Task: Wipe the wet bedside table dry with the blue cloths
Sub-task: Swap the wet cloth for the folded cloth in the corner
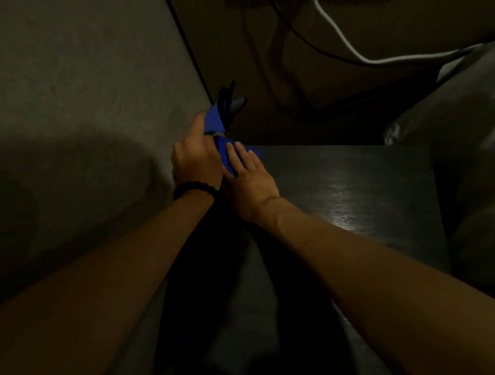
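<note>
The dark bedside table (356,194) fills the right centre, and a glossy wet patch shines on its top. Both hands meet at its far left corner. My left hand (196,158), with a black bead bracelet on the wrist, grips a blue cloth (214,121) just off the corner. A dark, partly grey object (229,102) sticks up behind that cloth. My right hand (249,181) lies flat on a second blue cloth (228,154) and presses it onto the tabletop corner, so much of this cloth is hidden under the fingers.
A grey wall (87,90) runs close along the table's left side. White and dark cables (350,48) hang behind the table. Pale bedding (476,129) bulges against its right side. The lighting is very dim.
</note>
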Motion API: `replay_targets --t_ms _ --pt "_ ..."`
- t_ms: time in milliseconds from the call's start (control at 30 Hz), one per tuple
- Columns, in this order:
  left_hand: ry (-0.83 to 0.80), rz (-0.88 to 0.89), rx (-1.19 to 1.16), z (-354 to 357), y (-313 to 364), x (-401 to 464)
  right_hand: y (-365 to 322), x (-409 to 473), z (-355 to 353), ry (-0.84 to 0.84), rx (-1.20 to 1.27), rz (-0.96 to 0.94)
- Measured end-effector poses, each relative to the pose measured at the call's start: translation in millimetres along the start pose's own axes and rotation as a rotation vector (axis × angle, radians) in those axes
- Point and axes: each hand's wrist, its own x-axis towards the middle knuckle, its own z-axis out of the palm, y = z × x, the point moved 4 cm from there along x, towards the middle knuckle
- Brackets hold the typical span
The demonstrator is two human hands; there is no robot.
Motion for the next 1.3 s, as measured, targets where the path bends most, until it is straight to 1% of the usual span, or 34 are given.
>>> replay_targets --t_ms 133,167,200,233,267,300,333,367,400,433,467,533,567,633,700,733,767,800,833,867,900,933,967,1000,1033,1133,1200,1300 --pt "-0.014 0.048 -0.043 -1 2 -2 -10 14 -2 -0.068 -0.075 -0.084" --pt "-0.014 0.051 -0.051 -1 3 -3 -9 16 -4 -0.079 -0.077 -0.108" --pt "-0.015 0.045 -0.064 -2 5 -4 -9 15 -7 -0.077 -0.024 -0.127" --pt "-0.02 0.035 -0.08 -3 7 -6 -7 13 -11 -0.057 0.126 -0.132" --pt "-0.033 0.034 -0.094 -4 10 -7 -3 6 -18 -0.009 0.397 -0.095" --pt "-0.055 0.055 -0.095 -5 12 -9 5 -4 -24 0.089 0.739 0.015" --pt "-0.081 0.098 -0.076 -4 15 -11 17 -17 -28 0.252 1.061 0.191" --pt "-0.108 0.149 -0.046 -4 18 -14 30 -32 -31 0.403 1.333 0.37" --pt "-0.137 0.188 -0.017 -2 20 -16 38 -45 -34 0.476 1.568 0.523" --pt "-0.176 0.215 0.005 0 23 -20 44 -54 -35 0.471 1.749 0.608" --pt "-0.227 0.24 0.023 2 28 -26 48 -58 -36 0.434 1.887 0.62" --pt "-0.342 0.341 0.077 9 43 -42 52 -66 -50 0.389 2.047 0.544" --pt "-0.389 0.419 0.11 13 52 -51 53 -69 -58 0.404 2.071 0.508" --pt "-0.434 0.546 0.128 16 67 -66 60 -78 -74 0.484 1.989 0.54" --pt "-0.439 0.57 0.071 11 77 -74 69 -90 -86 0.543 1.96 0.567" --pt "-0.413 0.536 0.007 7 80 -74 75 -95 -90 0.546 1.979 0.554" --pt "-0.374 0.447 -0.079 3 82 -73 79 -100 -94 0.535 1.994 0.538" --pt "-0.344 0.298 -0.193 0 82 -71 83 -107 -98 0.506 1.991 0.524" --pt "-0.34 0.096 -0.331 0 80 -69 85 -113 -100 0.458 1.973 0.511" --pt "-0.363 -0.119 -0.459 4 77 -68 86 -118 -100 0.405 1.929 0.5" --pt "-0.4 -0.299 -0.555 10 75 -68 86 -123 -100 0.36 1.856 0.495" --pt "-0.415 -0.404 -0.594 14 73 -69 85 -127 -99 0.336 1.756 0.508" --pt "-0.413 -0.441 -0.596 16 72 -69 87 -130 -97 0.334 1.662 0.538" --pt "-0.42 -0.446 -0.603 19 71 -69 88 -132 -94 0.35 1.603 0.58" --pt "-0.436 -0.444 -0.624 22 70 -70 90 -133 -90 0.37 1.597 0.625" --pt "-0.468 -0.392 -0.602 29 67 -75 93 -131 -73 0.421 1.722 0.709" --pt "-0.471 -0.35 -0.544 33 60 -75 94 -124 -63 0.478 1.726 0.696" --pt "-0.47 -0.316 -0.451 34 48 -70 94 -110 -56 0.564 1.515 0.577"
